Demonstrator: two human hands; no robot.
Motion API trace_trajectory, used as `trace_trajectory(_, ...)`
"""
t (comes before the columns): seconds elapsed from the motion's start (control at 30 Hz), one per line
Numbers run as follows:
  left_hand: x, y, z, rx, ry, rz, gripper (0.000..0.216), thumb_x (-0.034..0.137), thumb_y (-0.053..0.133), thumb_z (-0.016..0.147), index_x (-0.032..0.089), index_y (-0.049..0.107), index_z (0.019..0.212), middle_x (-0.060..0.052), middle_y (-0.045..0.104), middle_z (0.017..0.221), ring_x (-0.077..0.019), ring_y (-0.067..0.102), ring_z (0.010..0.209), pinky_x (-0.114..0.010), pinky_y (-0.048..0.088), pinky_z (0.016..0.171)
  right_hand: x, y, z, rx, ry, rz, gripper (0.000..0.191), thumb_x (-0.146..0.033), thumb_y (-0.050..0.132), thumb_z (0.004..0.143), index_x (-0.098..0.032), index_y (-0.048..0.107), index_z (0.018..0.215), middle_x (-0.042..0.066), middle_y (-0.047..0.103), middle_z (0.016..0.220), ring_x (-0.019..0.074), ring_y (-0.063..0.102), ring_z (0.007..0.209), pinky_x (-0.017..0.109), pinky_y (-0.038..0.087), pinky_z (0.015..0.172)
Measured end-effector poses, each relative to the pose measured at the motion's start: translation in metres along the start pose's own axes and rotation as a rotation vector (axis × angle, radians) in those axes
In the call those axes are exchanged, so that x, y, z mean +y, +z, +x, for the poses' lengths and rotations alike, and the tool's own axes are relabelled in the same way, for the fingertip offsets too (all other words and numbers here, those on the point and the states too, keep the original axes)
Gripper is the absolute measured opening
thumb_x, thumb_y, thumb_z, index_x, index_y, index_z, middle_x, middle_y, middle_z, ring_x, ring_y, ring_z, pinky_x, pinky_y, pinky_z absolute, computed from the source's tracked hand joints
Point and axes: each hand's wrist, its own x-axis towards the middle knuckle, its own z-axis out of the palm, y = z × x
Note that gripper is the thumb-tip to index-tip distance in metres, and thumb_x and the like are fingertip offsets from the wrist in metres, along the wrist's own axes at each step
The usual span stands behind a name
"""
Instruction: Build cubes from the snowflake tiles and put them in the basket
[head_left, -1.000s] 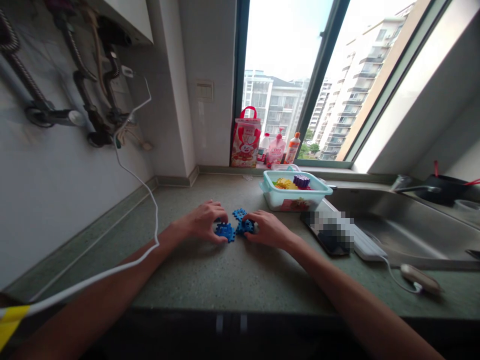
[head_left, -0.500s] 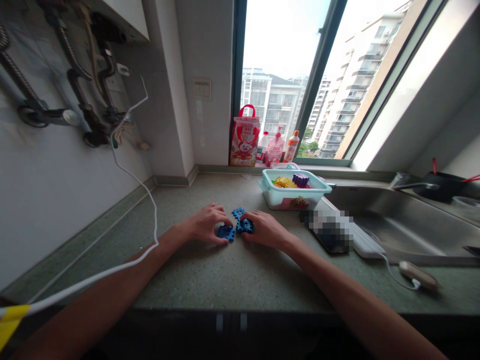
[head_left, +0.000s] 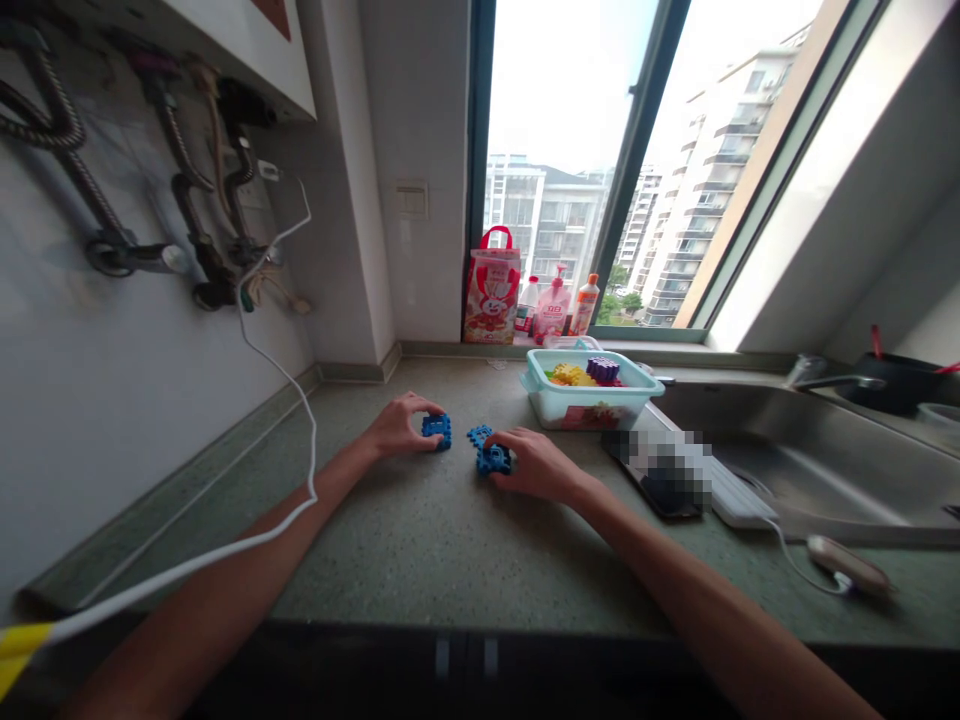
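Note:
My left hand (head_left: 401, 425) is closed round a small blue toothed building piece (head_left: 437, 430), lifted a little above the speckled green countertop (head_left: 450, 540). My right hand (head_left: 534, 463) rests on the counter with its fingers pinched on a blue assembly of similar pieces (head_left: 489, 455). The two blue items are a short gap apart. Just behind my right hand stands a pale green plastic box (head_left: 589, 392) holding yellow, purple and red pieces.
A dark phone (head_left: 656, 480) and a white device with a cable lie right of the box, beside a steel sink (head_left: 817, 455). A white cord (head_left: 304, 400) hangs along the left wall. A red bag (head_left: 492, 298) and bottles stand by the window.
My left hand has pulled its blue piece away from the assembly, up and to the left. My right hand has stayed on the assembly. The camera has shifted slightly.

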Motion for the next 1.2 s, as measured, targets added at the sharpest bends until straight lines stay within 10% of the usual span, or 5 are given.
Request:
trace_trajectory(0.47, -0.021, 0.018, -0.006, -0.175, -0.127, -0.112, 0.083, 0.047, 0.084, 0.066, 0.018, 0.061, 0.14, -0.007, 0.074, 0.106, -0.0221, 0.071, 0.093, -0.034, 0.056, 0.085, 0.011, -0.01, 0.001, 0.096, -0.01, 0.073, 0.041, -0.024, 0.079, 0.078, -0.024, 0.07, 0.119, 0.007, 0.073, 0.107, 0.0242, 0.068, 0.096, 0.035, 0.053, 0.088)
trace_trajectory(0.87, 0.043, 0.034, -0.01, -0.328, -0.034, -0.328, 0.09, 0.046, 0.088, 0.066, 0.025, 0.052, 0.146, -0.003, 0.073, 0.107, -0.0189, 0.071, 0.085, -0.029, 0.056, 0.075, -0.006, -0.007, 0.005, 0.142, -0.096, 0.144, 0.043, -0.027, 0.08, 0.082, -0.026, 0.068, 0.123, 0.005, 0.074, 0.106, 0.0236, 0.065, 0.099, 0.035, 0.052, 0.09)
trace_trajectory(1.2, 0.046, 0.046, -0.013, -0.275, 0.018, -0.299, 0.106, 0.049, 0.089, 0.066, 0.025, 0.039, 0.156, -0.005, 0.072, 0.119, -0.0232, 0.072, 0.097, -0.033, 0.055, 0.088, -0.013, -0.001, 0.008, 0.027, -0.098, 0.156, 0.048, -0.034, 0.081, 0.083, -0.026, 0.067, 0.129, 0.008, 0.073, 0.118, 0.026, 0.067, 0.106, 0.038, 0.052, 0.095)
